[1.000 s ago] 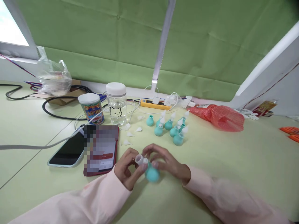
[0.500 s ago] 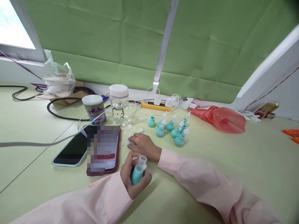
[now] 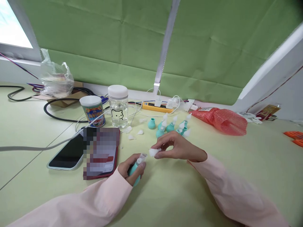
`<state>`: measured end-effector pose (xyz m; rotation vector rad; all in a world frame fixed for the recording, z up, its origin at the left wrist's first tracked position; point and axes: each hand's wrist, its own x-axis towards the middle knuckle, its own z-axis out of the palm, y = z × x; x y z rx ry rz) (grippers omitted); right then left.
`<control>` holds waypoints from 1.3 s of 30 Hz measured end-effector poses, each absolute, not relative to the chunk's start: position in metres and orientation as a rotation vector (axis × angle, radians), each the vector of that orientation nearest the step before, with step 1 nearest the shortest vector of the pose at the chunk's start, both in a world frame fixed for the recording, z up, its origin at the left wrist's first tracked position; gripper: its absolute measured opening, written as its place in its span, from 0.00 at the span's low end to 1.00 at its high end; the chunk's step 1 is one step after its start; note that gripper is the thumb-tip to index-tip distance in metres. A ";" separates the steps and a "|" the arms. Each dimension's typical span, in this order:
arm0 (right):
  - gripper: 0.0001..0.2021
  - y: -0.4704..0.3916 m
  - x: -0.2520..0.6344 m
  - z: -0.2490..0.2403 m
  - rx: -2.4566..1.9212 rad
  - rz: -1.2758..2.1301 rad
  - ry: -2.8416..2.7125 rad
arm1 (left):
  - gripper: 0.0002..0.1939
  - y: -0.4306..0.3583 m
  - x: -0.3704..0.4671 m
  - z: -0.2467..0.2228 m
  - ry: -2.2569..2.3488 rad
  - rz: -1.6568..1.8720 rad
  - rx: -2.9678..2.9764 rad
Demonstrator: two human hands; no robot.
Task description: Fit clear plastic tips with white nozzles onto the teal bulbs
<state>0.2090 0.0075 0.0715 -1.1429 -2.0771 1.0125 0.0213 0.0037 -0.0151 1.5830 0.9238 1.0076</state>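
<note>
My left hand (image 3: 133, 168) is wrapped round a teal nasal aspirator bulb (image 3: 134, 177), whose clear plastic neck (image 3: 143, 155) points up and to the right. Between thumb and fingertips of my right hand (image 3: 176, 146) is a whitish soft nozzle tip (image 3: 154, 152), a short gap to the right of that neck. Behind my right hand stand several teal bulbs, most topped with pale nozzles; one bulb (image 3: 151, 123) has an open top. Loose white nozzle tips (image 3: 140, 132) lie on the table beyond my left hand.
Two phones, one dark-screened (image 3: 68, 154) and one in a red case (image 3: 104, 157), lie at left. Behind them are a noodle cup (image 3: 92, 111) and a water bottle (image 3: 118, 107). A yellow power strip (image 3: 157, 107) and red bubble wrap (image 3: 229, 121) lie farther back; a grey cable (image 3: 30, 147) crosses the left.
My right hand has lifted from the loose pieces and moved right with a nozzle tip. My left hand has tilted the bulb so its neck leans toward the right hand.
</note>
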 end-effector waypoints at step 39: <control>0.07 0.012 0.180 0.017 -0.896 1.600 -1.341 | 0.19 0.002 0.017 -0.014 0.924 0.943 1.728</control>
